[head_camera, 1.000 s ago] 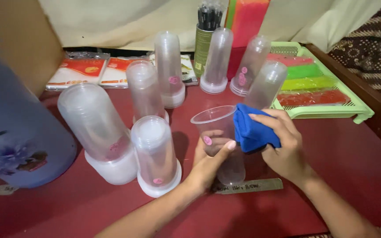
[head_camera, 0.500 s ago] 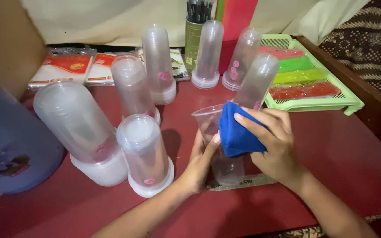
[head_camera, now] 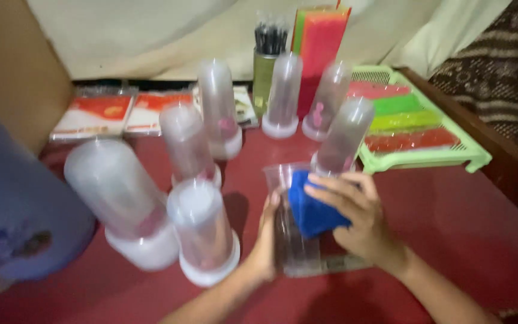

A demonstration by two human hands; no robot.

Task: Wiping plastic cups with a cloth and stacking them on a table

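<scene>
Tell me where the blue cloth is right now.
In the head view, the blue cloth sits low and right of centre, pressed by the right hand against the clear cup that the left hand steadies on the red table.

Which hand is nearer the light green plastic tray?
Right. The right hand, pressing a blue cloth, sits just below-left of the light green plastic tray; the left hand is farther left, gripping a clear cup.

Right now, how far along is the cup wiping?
In hand: the left hand steadies a clear plastic cup while the right hand presses a blue cloth into it. Seven capped clear stacks stand around; whether any are already wiped cannot be told.
</scene>
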